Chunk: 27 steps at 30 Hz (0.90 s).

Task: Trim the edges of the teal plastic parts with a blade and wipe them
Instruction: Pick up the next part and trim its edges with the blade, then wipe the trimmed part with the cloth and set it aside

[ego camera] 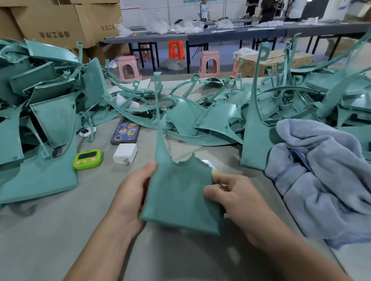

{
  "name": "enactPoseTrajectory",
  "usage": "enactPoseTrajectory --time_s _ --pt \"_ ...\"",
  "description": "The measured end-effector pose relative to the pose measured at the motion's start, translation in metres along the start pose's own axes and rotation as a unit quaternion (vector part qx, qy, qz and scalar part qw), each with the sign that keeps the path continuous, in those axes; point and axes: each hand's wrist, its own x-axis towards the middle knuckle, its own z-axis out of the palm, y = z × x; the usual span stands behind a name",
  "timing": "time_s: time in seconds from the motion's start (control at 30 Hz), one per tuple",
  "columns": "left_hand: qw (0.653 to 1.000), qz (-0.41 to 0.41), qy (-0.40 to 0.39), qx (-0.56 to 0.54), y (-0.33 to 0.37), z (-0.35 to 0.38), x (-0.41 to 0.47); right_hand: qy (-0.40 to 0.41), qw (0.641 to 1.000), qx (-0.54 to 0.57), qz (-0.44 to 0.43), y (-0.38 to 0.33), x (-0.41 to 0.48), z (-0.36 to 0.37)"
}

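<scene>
Both hands (131,196) (234,198) hold matte teal part (180,199); ragged edge, thin spike.

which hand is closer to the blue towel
Right. The right hand grips the teal part on its right edge, beside the blue towel but not touching it. The left hand holds the part's left edge, farther from the towel.

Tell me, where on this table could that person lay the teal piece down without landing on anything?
The widest bare patch is the grey mat nearest the person, between the left pile of teal parts and the blue towel. Ahead it is crowded: green timer, white charger, phone, then tangled parts. The towel fills the right side.
</scene>
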Motion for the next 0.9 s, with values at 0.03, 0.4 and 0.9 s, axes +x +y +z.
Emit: enactPoseTrajectory --time_s 0.03,0.4,0.9 --pt "0.999 -0.013 -0.022 -0.036 0.002 -0.001 0.000 0.025 0.999 0.042 0.022 0.001 0.003 0.002" --pt "0.996 -0.022 -0.023 -0.078 -0.016 0.016 -0.001 -0.008 0.995 0.074 0.073 -0.011 0.005 -0.002" --pt "0.927 0.234 0.165 0.241 -0.022 0.015 0.006 0.301 0.784 -0.540 0.061 -0.034 -0.025 -0.134"
